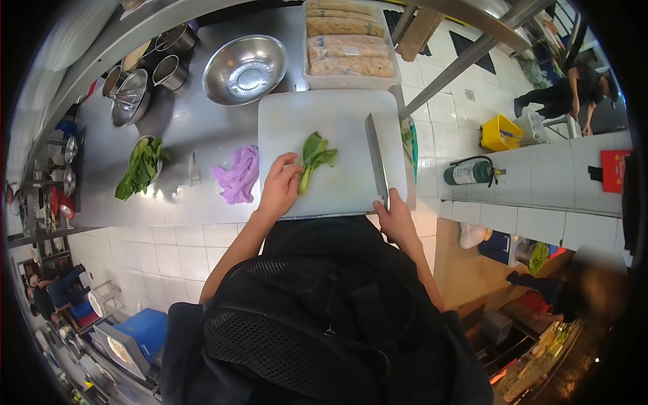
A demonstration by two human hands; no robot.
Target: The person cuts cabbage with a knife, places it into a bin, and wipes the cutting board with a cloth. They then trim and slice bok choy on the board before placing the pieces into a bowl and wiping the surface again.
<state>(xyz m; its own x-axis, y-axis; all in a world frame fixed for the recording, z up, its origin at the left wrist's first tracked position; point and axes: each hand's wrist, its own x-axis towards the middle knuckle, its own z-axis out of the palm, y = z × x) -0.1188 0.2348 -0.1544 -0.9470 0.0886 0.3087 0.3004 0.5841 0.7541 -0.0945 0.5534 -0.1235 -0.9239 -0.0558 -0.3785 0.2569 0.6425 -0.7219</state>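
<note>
A small bunch of leafy greens with pale green stems (314,162) lies on the white cutting board (337,111), leaves pointing away from me. My left hand (281,183) rests at the board's left part, right beside the stems. Its fingers are loosely bent and apart, and I see nothing gripped in them. In my right hand (397,217), at the board's near right corner, is the handle of a kitchen knife (376,155). Its broad blade points away from me along the board's right side, apart from the greens.
Left of the board lie a crumpled purple cloth (237,175) and a bowl of leafy greens (140,169). A steel bowl (245,70) and a plastic tub of wrapped food packs (351,82) stand behind it. Pots (171,73) sit farther left. Another person (570,91) bends at the far right.
</note>
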